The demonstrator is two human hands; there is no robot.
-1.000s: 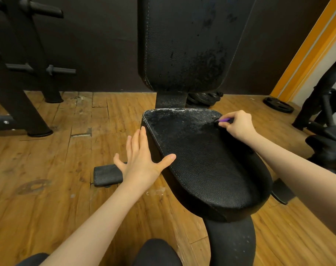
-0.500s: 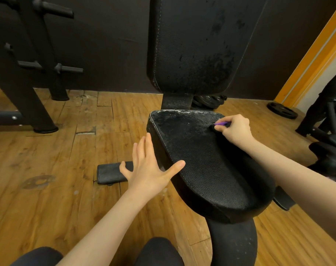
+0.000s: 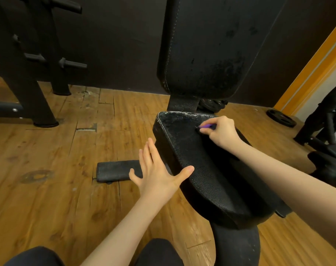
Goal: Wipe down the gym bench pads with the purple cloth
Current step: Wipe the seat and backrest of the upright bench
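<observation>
Head view: right hand (image 3: 221, 132) had its fingers (image 3: 205, 129) curled round the bunched purple cloth (image 3: 208, 126), pressed on the seat pad (image 3: 198, 169) near its dusty rear edge. Left hand (image 3: 155, 169) lay flat with straight fingers against the pad's left side, bracing. Step: seat wipe, early. Next probably needs strokes across the rear edge, then the scuffed backrest pad (image 3: 201, 54).

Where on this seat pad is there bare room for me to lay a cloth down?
The near half of the seat pad is bare, between the left hand and the right forearm. The far end is taken: the right hand holds the purple cloth there.
</observation>
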